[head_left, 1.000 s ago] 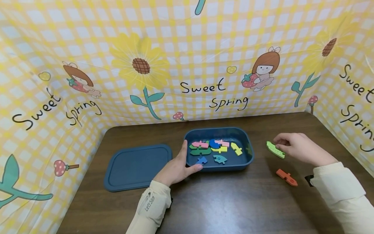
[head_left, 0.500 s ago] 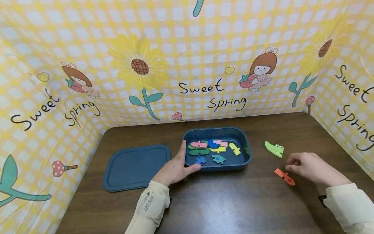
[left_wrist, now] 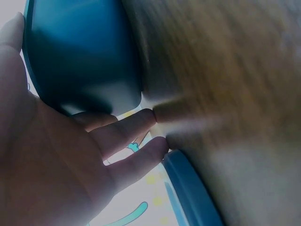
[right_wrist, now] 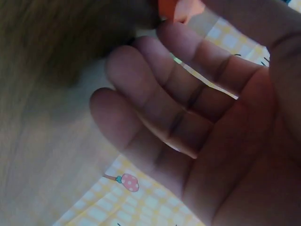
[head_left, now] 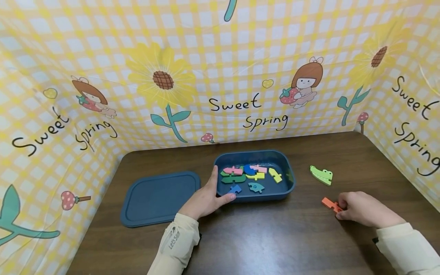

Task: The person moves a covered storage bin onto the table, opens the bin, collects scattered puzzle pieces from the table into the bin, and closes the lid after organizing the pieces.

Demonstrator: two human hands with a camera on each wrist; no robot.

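Observation:
In the head view, my left hand (head_left: 202,200) holds the left end of a dark blue plastic box (head_left: 256,197), thumb at the front rim and fingers along the side. The left wrist view shows its other fingers (left_wrist: 136,165) spread beside the box wall (left_wrist: 84,56). My right hand (head_left: 369,210) pinches the pointed end of an orange puzzle piece (head_left: 329,203) lying on the table. In the right wrist view its orange end (right_wrist: 181,8) shows between thumb and index finger. A green crocodile-shaped piece (head_left: 322,176) lies just beyond.
Inside the box are several colourful puzzle pieces, among them a pink one (head_left: 233,170), a teal one (head_left: 256,187) and a yellow one (head_left: 275,175). A flat blue lid (head_left: 159,198) lies left of the box. Patterned cloth (head_left: 185,46) stands around the brown table (head_left: 261,240).
My right hand has left the green crocodile piece, come toward the front and taken hold of the orange piece. The left hand has stayed at the box.

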